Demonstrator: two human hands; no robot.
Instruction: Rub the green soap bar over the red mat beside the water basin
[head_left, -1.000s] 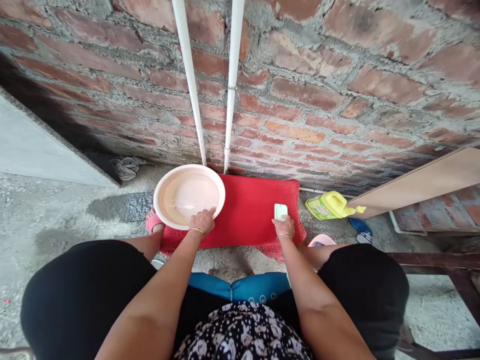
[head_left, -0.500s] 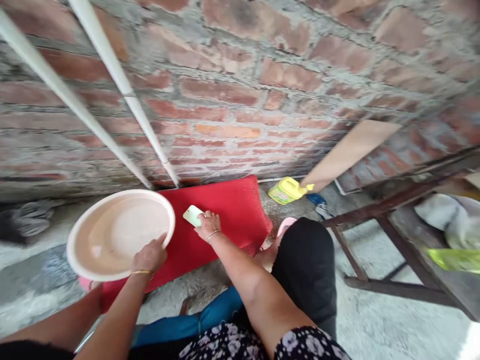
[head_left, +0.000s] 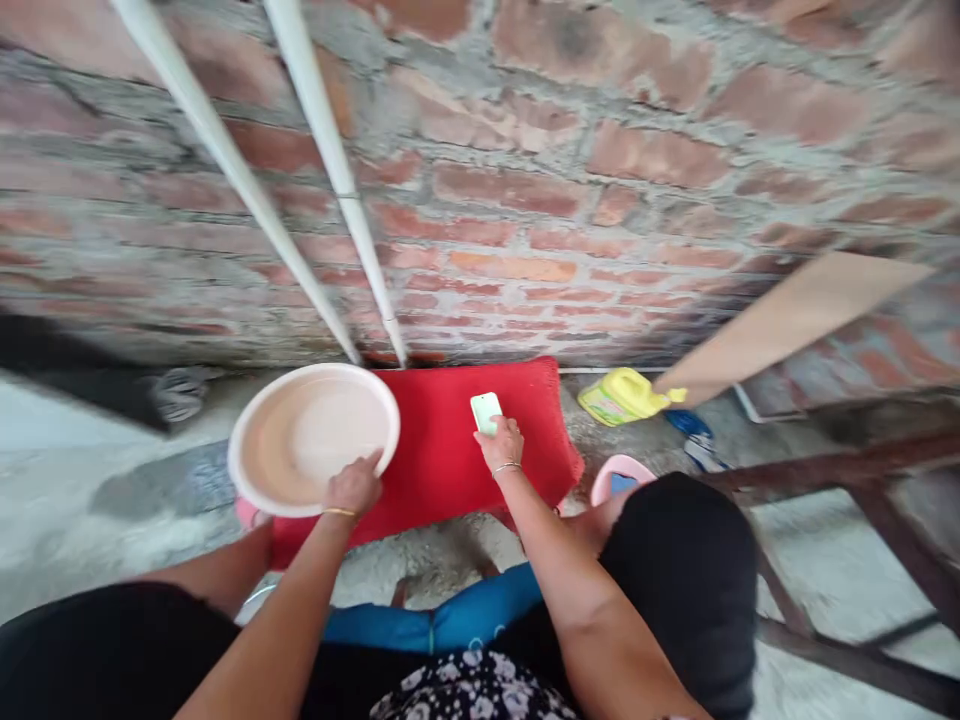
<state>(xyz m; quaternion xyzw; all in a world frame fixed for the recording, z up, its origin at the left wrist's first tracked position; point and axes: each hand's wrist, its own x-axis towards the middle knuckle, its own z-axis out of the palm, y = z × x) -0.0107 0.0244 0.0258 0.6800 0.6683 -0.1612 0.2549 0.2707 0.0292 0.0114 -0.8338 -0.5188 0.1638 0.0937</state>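
Observation:
My left hand grips the near right rim of a wide pale plastic basin, which holds cloudy water. The basin rests on the left part of a red cloth spread below the wall. My right hand is closed round the near end of a flat pale green block over the cloth. It has rounded corners and a small hole at its far end, like the back of a scrub brush. Its underside is hidden.
A brick wall with two white pipes rises behind the cloth. To the right are a yellow jug, a leaning board, a pink slipper and a dark wooden frame. A grey rag lies left.
The view has shifted left, so everything appears further right. My right hand has moved the pale green block a little to the right across the cloth. My left hand stays on the basin rim.

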